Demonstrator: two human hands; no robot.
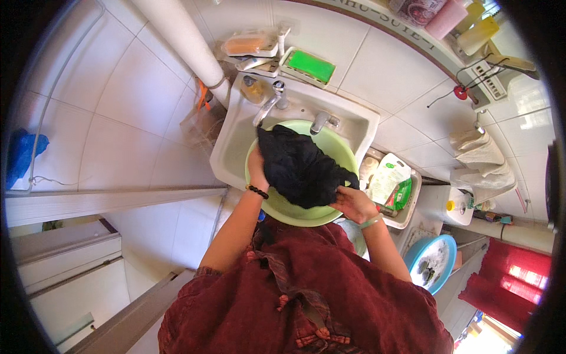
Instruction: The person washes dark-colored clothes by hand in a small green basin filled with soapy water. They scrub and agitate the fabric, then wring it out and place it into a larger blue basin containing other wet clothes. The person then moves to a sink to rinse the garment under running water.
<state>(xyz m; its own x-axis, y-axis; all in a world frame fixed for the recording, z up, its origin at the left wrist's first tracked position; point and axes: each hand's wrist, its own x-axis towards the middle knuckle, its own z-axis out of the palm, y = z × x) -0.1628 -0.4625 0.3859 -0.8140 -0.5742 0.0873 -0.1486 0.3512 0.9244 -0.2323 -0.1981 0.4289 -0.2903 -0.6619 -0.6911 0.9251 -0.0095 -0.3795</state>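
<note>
A bunched black cloth or garment (300, 168) is stretched between my two hands over a light green basin (283, 213). The basin stands in a white sink (227, 144). My left hand (257, 168), below a dark bead bracelet, grips the cloth's left edge, its fingers partly hidden behind the fabric. My right hand (355, 204), with a pale green bangle at the wrist, is closed on the lower right corner. A chrome faucet (270, 106) is just above the cloth's upper left end, and a second chrome tap (322, 121) sits at the basin's far rim.
Behind the sink sit a green soap box (311, 66) and a tray with an orange bar (246, 45). To the right are a tub of packets (390, 183) and a blue basin (453, 253) of sudsy water. A white pipe (183, 41) runs down at the left.
</note>
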